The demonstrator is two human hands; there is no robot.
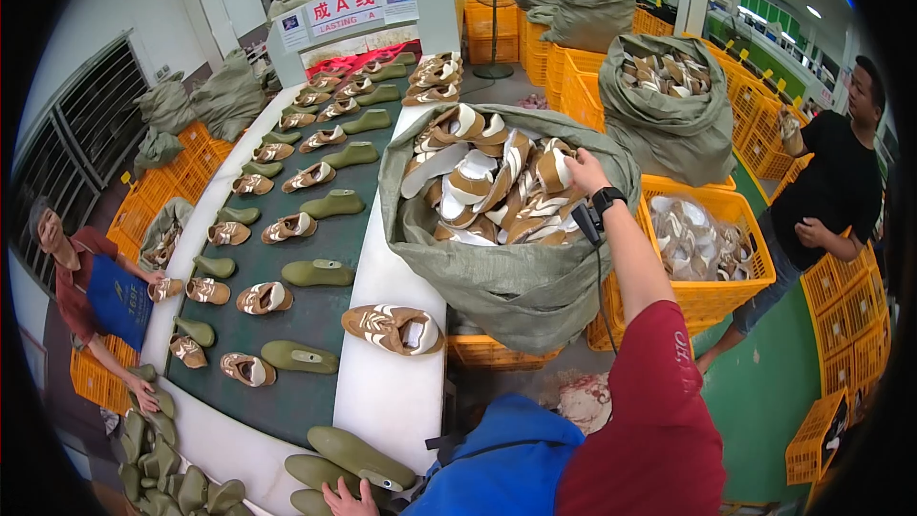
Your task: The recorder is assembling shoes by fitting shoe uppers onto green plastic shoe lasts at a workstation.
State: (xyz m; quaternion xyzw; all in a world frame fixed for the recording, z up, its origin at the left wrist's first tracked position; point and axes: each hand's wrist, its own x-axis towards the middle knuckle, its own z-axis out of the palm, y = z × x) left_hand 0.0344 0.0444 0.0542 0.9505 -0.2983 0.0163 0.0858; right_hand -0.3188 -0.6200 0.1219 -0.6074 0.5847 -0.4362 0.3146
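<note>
My right hand reaches into a large grey-green woven sack heaped with brown and white shoe uppers. Its fingers close on the edge of one upper at the right of the heap. At the lower edge, my left hand has its fingers apart against several olive-green shoe lasts; part of this hand is cut off by the frame. One brown and white shoe upper lies alone on the white ledge between the sack and the conveyor.
Pairs of uppers and lasts stand along the dark green conveyor belt. A co-worker at the left touches an upper and a last. Another person stands at the right beyond a yellow crate of bagged uppers. A second sack stands behind.
</note>
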